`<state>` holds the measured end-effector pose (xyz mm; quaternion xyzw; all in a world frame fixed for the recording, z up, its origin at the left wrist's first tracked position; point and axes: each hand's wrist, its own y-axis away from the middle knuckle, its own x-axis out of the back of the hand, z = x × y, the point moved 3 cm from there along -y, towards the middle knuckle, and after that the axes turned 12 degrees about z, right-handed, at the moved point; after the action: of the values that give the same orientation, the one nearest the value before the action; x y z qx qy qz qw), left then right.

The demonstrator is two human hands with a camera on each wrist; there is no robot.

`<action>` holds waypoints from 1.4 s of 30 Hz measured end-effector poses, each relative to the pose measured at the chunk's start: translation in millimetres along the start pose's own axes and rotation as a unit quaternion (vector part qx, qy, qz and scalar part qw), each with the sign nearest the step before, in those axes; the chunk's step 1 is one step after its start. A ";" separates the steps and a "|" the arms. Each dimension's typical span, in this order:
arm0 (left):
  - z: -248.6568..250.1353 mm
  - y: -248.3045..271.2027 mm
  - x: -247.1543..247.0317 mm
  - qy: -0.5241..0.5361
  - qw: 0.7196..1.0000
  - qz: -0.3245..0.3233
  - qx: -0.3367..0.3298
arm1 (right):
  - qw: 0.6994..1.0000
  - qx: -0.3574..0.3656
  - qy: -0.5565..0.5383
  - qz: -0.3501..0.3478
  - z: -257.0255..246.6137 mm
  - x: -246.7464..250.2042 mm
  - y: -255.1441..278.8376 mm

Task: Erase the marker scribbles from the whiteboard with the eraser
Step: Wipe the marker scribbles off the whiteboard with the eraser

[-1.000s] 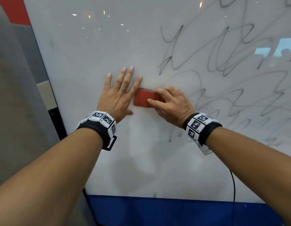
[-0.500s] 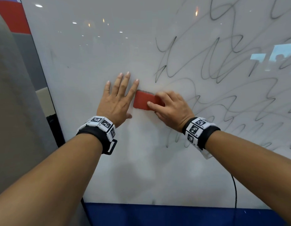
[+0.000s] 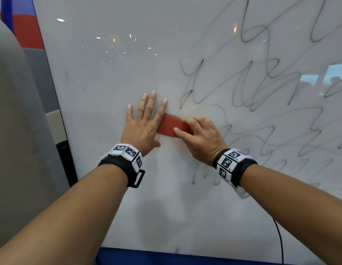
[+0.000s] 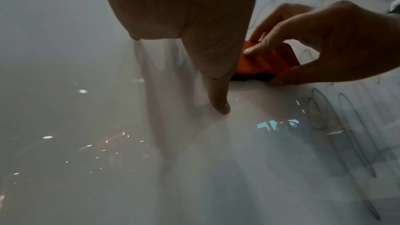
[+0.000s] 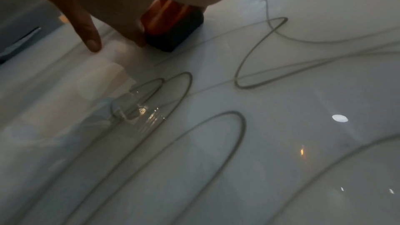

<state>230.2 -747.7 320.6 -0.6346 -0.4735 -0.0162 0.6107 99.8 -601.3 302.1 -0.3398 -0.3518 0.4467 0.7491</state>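
Right hand (image 3: 201, 137) pinched the eraser (image 3: 171, 125) against the whiteboard (image 3: 109, 77), its long axis roughly level. Left hand (image 3: 142, 124) lay flat, fingers straight, just left of eraser. Scribbles (image 3: 262, 104) lay right of eraser.

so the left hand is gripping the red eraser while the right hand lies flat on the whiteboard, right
Not quite: the hands are swapped. The head view shows the right hand gripping the red eraser, while the left hand lies flat on the whiteboard.

bare forearms, black wristbands (image 3: 126, 165) with white black-patterned marker blocks (image 3: 228, 159)
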 end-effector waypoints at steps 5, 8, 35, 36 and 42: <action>-1.2 0.8 0.1 0.002 1.000 0.007 0.002 | 0.993 0.096 -0.029 -0.054 7.9 4.5 -5.0; -3.3 0.6 2.0 -0.007 1.000 0.007 0.002 | 0.996 0.074 -0.019 -0.042 21.4 7.2 -21.3; -32.1 -24.2 15.6 0.023 1.000 0.014 0.015 | 1.000 0.024 0.013 -0.006 41.9 12.6 -60.9; -32.4 -23.8 15.9 0.021 1.000 0.016 0.015 | 1.000 0.014 0.019 0.006 40.0 12.0 -60.4; -38.9 -27.4 19.5 0.011 0.999 0.029 0.010 | 0.996 0.074 -0.023 -0.038 17.7 7.7 -28.3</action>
<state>245.6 -772.4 363.0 -0.6416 -0.4482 -0.0006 0.6224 100.0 -601.3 336.3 -0.2594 -0.3477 0.4501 0.7805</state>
